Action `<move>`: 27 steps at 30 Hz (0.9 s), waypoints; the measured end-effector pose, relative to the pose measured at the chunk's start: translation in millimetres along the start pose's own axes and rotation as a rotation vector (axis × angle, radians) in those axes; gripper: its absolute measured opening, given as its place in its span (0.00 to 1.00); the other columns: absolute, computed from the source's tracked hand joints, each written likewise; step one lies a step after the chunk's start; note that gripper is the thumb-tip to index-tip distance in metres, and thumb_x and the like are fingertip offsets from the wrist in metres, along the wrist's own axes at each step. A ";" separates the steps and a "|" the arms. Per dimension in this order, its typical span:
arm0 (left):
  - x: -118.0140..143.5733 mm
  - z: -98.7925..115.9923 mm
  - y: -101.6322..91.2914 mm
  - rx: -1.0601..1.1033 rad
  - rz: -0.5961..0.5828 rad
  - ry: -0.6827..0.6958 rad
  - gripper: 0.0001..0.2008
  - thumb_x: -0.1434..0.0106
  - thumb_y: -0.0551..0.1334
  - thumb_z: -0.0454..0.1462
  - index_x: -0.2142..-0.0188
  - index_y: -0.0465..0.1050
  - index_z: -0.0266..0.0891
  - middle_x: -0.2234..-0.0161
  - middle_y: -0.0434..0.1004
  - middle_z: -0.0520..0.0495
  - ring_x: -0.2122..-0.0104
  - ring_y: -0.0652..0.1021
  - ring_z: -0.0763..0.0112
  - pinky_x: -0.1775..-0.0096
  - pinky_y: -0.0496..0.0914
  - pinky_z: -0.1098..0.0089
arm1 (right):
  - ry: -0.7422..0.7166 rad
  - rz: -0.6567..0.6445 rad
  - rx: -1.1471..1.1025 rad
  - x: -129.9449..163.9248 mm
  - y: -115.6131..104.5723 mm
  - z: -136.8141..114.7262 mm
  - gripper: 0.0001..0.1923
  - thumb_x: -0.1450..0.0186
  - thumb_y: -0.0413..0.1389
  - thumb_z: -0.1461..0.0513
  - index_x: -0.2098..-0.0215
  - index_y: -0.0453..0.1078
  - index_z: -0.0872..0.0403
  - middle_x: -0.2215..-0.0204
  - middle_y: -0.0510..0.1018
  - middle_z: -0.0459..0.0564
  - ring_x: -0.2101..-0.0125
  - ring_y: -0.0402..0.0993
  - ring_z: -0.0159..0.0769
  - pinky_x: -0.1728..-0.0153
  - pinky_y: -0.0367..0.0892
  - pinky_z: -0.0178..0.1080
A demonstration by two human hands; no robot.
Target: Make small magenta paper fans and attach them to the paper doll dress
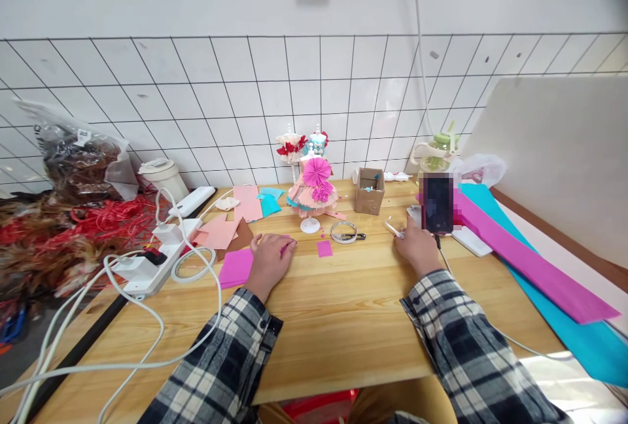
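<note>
Before the paper doll (313, 190), bare tabletop (343, 306) lies open toward its near edge; left hand (269, 260) rests flat on pink paper (236, 267), right hand (417, 248) loosely grips a small white tool (394, 229).

Both arms wear long sleeves of navy, grey and white plaid flannel, buttoned cuffs ending at the bare hands.

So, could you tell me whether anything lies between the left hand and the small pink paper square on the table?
Nothing visible does. The left hand rests on the wooden table, and the small pink paper square lies just to its right, with only bare wood between them.
</note>
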State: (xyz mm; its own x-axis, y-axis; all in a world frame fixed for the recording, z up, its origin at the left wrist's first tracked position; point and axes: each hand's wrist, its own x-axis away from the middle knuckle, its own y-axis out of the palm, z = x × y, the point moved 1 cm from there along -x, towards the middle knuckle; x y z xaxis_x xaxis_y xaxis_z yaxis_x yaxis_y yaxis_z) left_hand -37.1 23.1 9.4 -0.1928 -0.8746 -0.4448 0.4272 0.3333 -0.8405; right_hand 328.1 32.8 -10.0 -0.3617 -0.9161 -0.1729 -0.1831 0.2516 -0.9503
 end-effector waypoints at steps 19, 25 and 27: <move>13.1 49.8 4.2 0.309 -0.254 0.217 0.18 0.32 0.47 0.44 0.48 0.67 0.49 0.43 0.65 0.49 0.39 0.57 0.59 0.41 0.49 0.51 | -0.928 -0.100 -0.598 59.2 -23.7 -87.5 0.35 0.39 0.52 0.64 0.35 0.48 0.51 0.49 0.72 0.53 0.49 0.66 0.39 0.49 0.63 0.43; 13.9 55.6 9.8 0.268 -0.289 0.206 0.11 0.35 0.55 0.44 0.59 0.74 0.48 0.45 0.68 0.50 0.41 0.58 0.56 0.42 0.48 0.47 | -0.918 -0.104 -0.589 55.6 -21.6 -83.7 0.31 0.39 0.53 0.64 0.38 0.55 0.50 0.50 0.72 0.52 0.49 0.66 0.39 0.48 0.62 0.43; 13.3 53.2 8.0 0.280 -0.317 0.228 0.10 0.37 0.57 0.44 0.59 0.74 0.49 0.45 0.67 0.51 0.42 0.58 0.57 0.42 0.49 0.48 | -0.905 -0.126 -0.569 53.8 -19.0 -82.5 0.29 0.40 0.53 0.64 0.40 0.59 0.51 0.51 0.72 0.53 0.51 0.67 0.39 0.50 0.63 0.42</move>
State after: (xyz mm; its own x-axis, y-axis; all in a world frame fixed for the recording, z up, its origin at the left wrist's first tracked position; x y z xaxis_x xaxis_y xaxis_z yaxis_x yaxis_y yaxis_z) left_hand 10.7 -4.6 13.3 -0.5272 -0.8081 -0.2627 0.5315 -0.0724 -0.8440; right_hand 236.7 4.4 20.1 0.4575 -0.7777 -0.4312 -0.6547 0.0335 -0.7552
